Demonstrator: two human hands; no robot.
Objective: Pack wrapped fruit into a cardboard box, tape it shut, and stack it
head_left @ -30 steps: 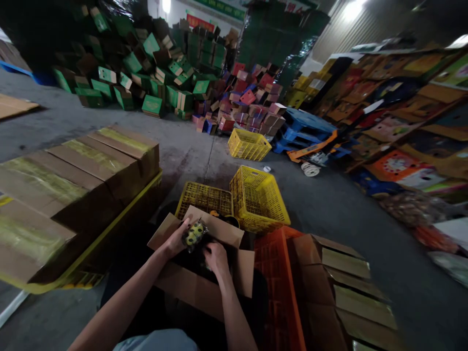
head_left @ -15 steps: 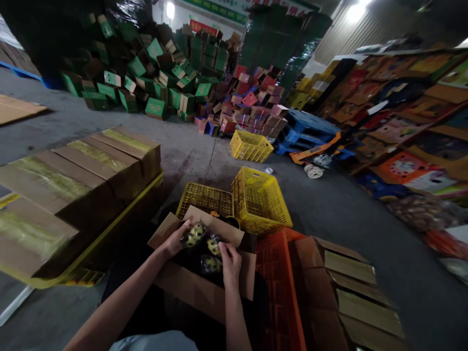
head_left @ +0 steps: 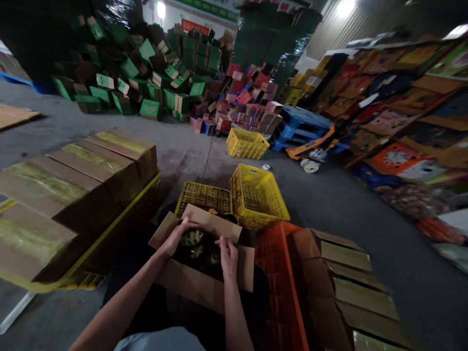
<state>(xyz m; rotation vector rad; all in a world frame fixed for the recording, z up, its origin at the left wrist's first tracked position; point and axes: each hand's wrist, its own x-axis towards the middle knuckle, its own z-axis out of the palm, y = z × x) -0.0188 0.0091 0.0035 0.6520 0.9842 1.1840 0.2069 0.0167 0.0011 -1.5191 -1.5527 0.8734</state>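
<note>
An open cardboard box sits on my lap with its flaps folded outward. Inside it lie several clear-wrapped packets, yellow-green with dark spots; what they contain is unclear. My left hand reaches over the box's left side, its fingers curved along the far edge of one packet and touching it. Over the right part of the opening, my right hand has bent fingers drawn together. Shadow hides whatever is between those fingertips. The box's bottom is too dark to make out.
Taped cartons rest on a yellow crate at left. An orange crate with more cartons stands close at right. Yellow crates lie ahead. Farther back are a carton heap, blue pallets and a pallet jack.
The packets sit lower and darker inside the box than before. My right hand's fingers have curled slightly, and the left has moved a little over its packet. The view has shifted slightly.
</note>
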